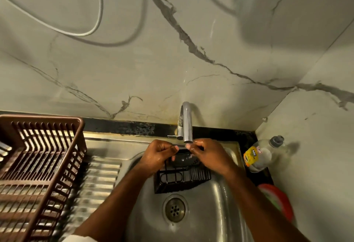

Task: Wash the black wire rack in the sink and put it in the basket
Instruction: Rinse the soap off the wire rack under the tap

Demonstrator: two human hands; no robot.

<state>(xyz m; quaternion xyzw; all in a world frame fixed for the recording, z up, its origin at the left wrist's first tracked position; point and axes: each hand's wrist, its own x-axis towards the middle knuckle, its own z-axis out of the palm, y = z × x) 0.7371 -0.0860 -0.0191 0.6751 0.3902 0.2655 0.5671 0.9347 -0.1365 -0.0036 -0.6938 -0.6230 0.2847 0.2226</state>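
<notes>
The black wire rack (181, 179) is held upright over the steel sink (214, 203), just below the tap spout (187, 125). My left hand (160, 154) grips the rack's upper left edge with curled fingers. My right hand (207, 154) grips its upper right edge, fingers wet. Both hands hide the rack's top rim. The brown plastic basket (38, 165) stands at the left on the ribbed drainboard.
A drain (175, 209) sits in the sink bottom below the rack. A clear dish-soap bottle (262, 152) and a red round object (277, 201) stand on the dark counter at the right. The marble wall rises behind the tap.
</notes>
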